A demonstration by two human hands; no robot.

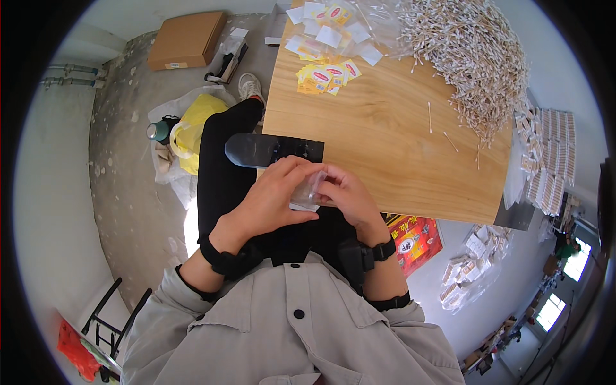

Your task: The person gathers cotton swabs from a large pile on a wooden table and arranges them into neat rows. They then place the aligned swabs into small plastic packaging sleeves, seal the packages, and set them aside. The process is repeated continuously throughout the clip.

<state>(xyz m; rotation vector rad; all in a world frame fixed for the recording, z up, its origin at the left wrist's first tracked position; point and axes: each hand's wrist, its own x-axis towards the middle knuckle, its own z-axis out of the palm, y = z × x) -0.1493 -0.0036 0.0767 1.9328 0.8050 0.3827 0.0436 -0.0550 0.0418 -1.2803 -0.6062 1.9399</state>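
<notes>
Over the near left edge of the wooden table, my two hands are close together around a small clear plastic bag (307, 190). The curled fingers of my left hand (266, 196) hold its left side, with the thumb stretched out below. My right hand (348, 197) pinches the right side of the bag, its fingertips partly hidden behind the film. A white edge shows low on the bag; I cannot tell what it belongs to. Just beyond my left hand lies a dark, round-ended strip (256, 151), jutting out past the table's left edge.
A large heap of cotton swabs (471, 58) covers the table's far right, with a few loose swabs (430, 118) nearer. Yellow-and-white cards (323, 77) and clear bags lie at the far left. A cardboard box (187, 40) and yellow bag (192, 128) sit on the floor.
</notes>
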